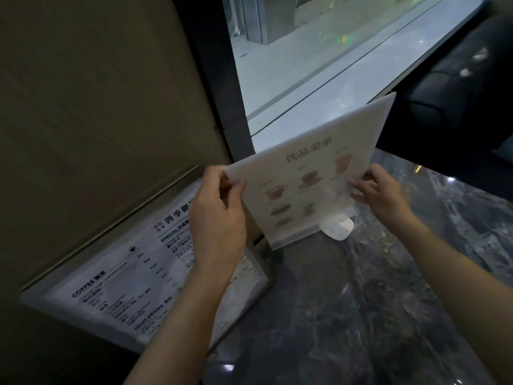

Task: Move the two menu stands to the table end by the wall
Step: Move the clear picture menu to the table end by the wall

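Observation:
A clear acrylic menu stand (pixel 308 176) with pictures of coffee cups stands tilted on the dark marble table (pixel 361 301), near the window corner. My left hand (pixel 219 215) pinches its upper left edge. My right hand (pixel 380 190) grips its right edge. Its foot (pixel 337 227) rests on the table. A larger menu stand (pixel 133 276) with black text, "COFFEE" and "SPECIAL", leans against the brown wall (pixel 97 107) at the table's left end, partly hidden by my left forearm.
A dark window frame post (pixel 222 93) rises behind the stands, with glass and a pale floor beyond. A black leather seat (pixel 466 87) sits at the upper right past the table edge.

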`<action>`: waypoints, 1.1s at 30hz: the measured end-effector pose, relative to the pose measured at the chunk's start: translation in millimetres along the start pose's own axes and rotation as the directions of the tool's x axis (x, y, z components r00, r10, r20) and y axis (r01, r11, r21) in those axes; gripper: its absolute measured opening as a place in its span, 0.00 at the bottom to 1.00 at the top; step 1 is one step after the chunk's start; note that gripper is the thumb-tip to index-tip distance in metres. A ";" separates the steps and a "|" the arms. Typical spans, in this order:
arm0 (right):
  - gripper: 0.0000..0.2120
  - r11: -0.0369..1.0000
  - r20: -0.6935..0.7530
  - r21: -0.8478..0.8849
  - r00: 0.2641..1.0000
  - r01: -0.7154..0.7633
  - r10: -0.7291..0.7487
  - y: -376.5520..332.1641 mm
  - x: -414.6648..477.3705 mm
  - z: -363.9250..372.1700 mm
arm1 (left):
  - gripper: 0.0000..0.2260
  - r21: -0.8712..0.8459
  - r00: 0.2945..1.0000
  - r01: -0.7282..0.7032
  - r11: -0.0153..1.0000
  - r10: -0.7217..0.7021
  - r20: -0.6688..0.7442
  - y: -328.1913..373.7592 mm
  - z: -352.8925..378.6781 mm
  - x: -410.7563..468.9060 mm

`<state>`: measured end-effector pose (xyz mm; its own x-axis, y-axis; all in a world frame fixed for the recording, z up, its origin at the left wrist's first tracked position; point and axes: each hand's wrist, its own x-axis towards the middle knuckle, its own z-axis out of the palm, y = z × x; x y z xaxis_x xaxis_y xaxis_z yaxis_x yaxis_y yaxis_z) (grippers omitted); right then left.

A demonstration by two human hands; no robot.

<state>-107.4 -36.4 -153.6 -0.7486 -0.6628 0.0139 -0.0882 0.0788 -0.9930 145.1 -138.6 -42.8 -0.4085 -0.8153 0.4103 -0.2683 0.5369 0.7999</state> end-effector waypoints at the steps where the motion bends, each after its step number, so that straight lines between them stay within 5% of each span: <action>1: 0.12 1.000 0.005 0.020 1.000 -0.003 0.003 -0.7 3.5 4.1 | 0.04 0.015 1.000 -0.021 1.000 0.021 -0.011 0.7 -1.7 -0.1; 21: 0.03 0.995 0.120 0.077 0.992 -0.058 0.049 -3.9 31.5 50.7 | 0.06 0.191 0.981 -0.159 0.969 0.176 -0.079 5.1 -8.9 -2.4; 27: 0.13 0.996 0.178 0.024 0.981 -0.084 0.079 -6.8 24.7 49.1 | 0.11 0.214 0.961 -0.229 0.950 0.255 -0.103 4.4 -7.6 -2.0; 33: 0.13 1.000 0.193 -0.007 0.981 -0.030 0.031 -19.4 16.7 45.6 | 0.08 0.260 0.955 -0.246 0.934 0.280 -0.100 2.2 -5.4 -1.9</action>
<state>-88.2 -83.0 -139.4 -0.6103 -0.7912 -0.0396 -0.0705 0.1041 -0.9921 150.0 -137.0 -39.5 -0.3779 -0.6499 0.6594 -0.3768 0.7586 0.5316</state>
